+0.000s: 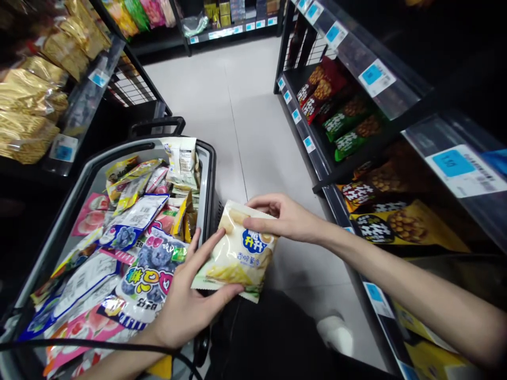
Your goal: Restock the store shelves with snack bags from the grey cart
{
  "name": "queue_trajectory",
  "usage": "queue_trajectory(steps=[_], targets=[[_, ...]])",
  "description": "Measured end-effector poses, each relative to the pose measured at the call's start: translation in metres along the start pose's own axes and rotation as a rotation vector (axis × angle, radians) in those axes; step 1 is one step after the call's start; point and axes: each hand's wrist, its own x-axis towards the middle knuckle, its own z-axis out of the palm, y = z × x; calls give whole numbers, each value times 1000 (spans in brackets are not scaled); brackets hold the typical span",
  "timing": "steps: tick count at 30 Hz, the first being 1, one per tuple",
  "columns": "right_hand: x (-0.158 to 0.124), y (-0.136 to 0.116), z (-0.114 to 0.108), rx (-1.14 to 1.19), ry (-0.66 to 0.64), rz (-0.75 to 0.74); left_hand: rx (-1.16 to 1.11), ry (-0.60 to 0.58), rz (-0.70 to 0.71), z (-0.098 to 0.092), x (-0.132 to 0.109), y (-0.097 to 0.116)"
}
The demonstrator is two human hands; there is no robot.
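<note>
A pale yellow snack packet [237, 256] with blue lettering is held between both hands above the floor, just right of a grey shopping basket [208, 174]. My left hand [186, 303] grips its lower left edge, thumb on the front. My right hand [283, 216] pinches its upper right corner. The basket is piled with several snack packets, among them a blueberry one [152, 274] and pink peach ones [85, 327].
Shelves on the right [336, 174] carry red, green and yellow snack bags with blue price tags. Gold packets [27, 113] fill the left shelf. A light tiled aisle [245, 111] runs ahead to a far shelf. My white shoe [336, 332] shows below.
</note>
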Motion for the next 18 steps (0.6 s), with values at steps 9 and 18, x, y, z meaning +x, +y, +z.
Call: queue_trajectory(steps=[9,18], targets=[[-1,4,-11,147,-154,48,-64,69,-30,2,-1,-1],[-19,32,12,175,-286,-90,-39,112,-56,3,-9,1]])
